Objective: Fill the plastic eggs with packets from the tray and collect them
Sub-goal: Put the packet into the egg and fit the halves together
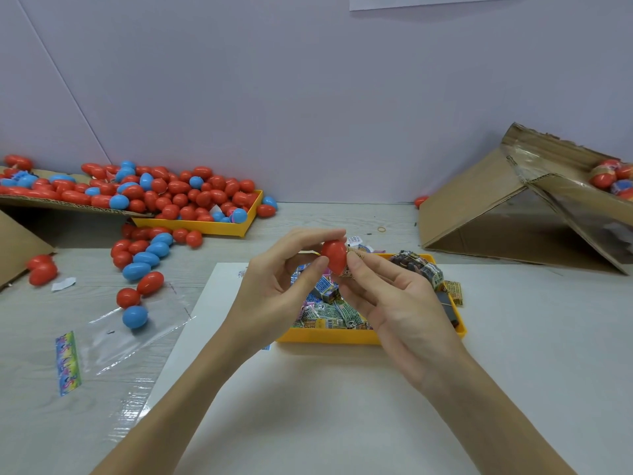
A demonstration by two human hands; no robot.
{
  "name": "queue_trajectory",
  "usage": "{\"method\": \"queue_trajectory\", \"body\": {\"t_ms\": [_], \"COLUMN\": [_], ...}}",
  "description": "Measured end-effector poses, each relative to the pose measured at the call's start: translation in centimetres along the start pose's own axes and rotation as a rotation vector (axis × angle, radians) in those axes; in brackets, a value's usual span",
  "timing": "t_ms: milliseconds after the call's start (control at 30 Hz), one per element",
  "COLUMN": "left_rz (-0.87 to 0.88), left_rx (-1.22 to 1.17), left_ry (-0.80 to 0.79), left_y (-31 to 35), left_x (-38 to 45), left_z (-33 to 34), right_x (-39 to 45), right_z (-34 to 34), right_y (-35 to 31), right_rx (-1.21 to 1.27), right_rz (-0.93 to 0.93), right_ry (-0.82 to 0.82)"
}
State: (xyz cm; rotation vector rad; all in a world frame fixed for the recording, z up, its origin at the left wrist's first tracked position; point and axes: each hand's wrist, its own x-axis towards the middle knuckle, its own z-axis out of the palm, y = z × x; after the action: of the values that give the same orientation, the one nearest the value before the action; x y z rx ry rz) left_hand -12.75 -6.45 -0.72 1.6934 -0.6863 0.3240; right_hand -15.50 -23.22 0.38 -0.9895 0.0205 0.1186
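1. The left hand (pixel 274 286) pinches a red egg (pixel 334 257) between thumb and fingers, held above the far edge of the packet tray (pixel 329 337); the right hand (pixel 394 303) pinches a folded packet (pixel 349 269) against the egg's right side; both hands are closed on what they hold.
2. The step in hand looks to be getting the packet inside the egg; whether the shell is open or already closing I cannot tell; it would go best with the packet folded small and pushed fully in, so no paper catches in the seam, then the halves pressed together squarely.
3. The packet tray, yellow, sits on a white sheet (pixel 325 406) on the worktop (pixel 342 217); it holds a heap of printed packets (pixel 329 310), some spilling over its right rim.
4. A second yellow tray (pixel 205 229) far left is heaped with red and blue eggs (pixel 178 193); more lie loose on the worktop beside it.
5. A cardboard box (pixel 496 200) at right, tipped on its side, shows a few eggs in its opening; this is likely the collecting place.
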Motion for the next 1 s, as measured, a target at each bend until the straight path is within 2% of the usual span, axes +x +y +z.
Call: {"method": "queue_trajectory", "body": {"t_ms": [100,233,333,767,1000], "left_rz": [0.061,0.224,0.295,0.284,0.482], "left_rx": [0.062,0.387,0.499,0.584,0.783], "left_ry": [-0.005,0.076,0.107,0.071,0.108], "left_y": [0.07,-0.16,-0.28,-0.57,-0.82], "left_x": [0.01,0.06,0.19,-0.1,-0.25], "left_z": [0.09,0.19,0.04,0.56,0.39], "right_x": [0.09,0.18,0.24,0.08,0.24], "right_z": [-0.17,-0.34,-0.33,-0.18,-0.22], "right_y": [-0.13,-0.19,-0.11,-0.69,-0.8], "right_rx": [0.021,0.03,0.018,0.368,0.392], "right_rz": [0.034,0.125,0.187,0.493,0.54], "right_ry": [-0.008,-0.028,-0.04,-0.068,-0.101]}}
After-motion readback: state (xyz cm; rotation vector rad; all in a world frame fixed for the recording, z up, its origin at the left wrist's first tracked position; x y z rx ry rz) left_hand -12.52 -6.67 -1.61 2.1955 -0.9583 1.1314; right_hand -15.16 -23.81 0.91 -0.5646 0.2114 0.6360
